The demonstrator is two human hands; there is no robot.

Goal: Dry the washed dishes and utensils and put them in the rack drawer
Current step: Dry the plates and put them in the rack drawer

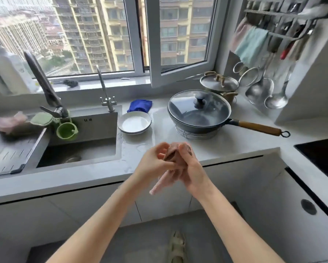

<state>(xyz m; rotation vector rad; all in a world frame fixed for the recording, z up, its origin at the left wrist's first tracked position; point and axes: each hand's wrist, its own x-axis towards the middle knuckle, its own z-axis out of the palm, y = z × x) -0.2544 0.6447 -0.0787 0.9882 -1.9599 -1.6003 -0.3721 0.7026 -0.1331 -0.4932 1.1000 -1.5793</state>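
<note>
Both hands meet just in front of the counter (226,147) edge, working one pinkish-brown cloth (170,150) between them. The left grip (155,158) pinches its upper fold with curled fingers. The right grip (189,168) is wrapped round the bunched middle, and a loose tail hangs out below. Held this way, clear of any dish, the cloth is probably being gathered or wrung into a handy pad before wiping starts.

The washed plates (135,122), white and stacked, sit on the counter just beside the sink (94,128), within easy reach and not yet touched. A blue rag (139,105) lies right behind them. The rack drawer cannot be made out among the plain cabinet fronts below.

The pale stone counter looks wet near the sink's corner, so anything set there may pick up water again. To the right stands a lidded pan (199,109) on a wire ring, its wooden handle pointing towards the stove. Ladles (260,90) hang on the wall, and a wide window (102,35) looks onto tower blocks
</note>
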